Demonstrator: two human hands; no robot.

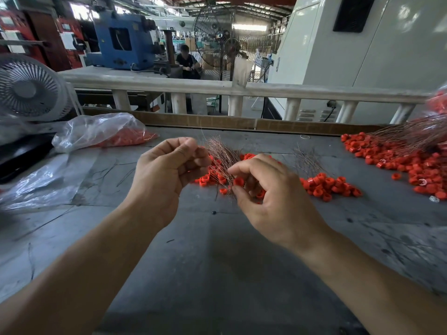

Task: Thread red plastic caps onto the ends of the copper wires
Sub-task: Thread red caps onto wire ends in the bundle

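Note:
My left hand (167, 170) grips a bundle of thin copper wires (222, 157) that fans out to the right over the grey table (217, 250). My right hand (271, 197) pinches a red plastic cap (239, 182) between thumb and forefinger, right at the lower ends of those wires. Loose red caps (329, 186) lie in a small pile just right of my right hand. More red caps (208, 178) sit under the wire bundle between both hands.
A large heap of red caps (406, 163) with capped wires (411, 136) lies at the right edge. A clear bag of caps (104, 132) and a white fan (29, 89) are at the left. A cardboard strip (217, 122) lines the table's far edge.

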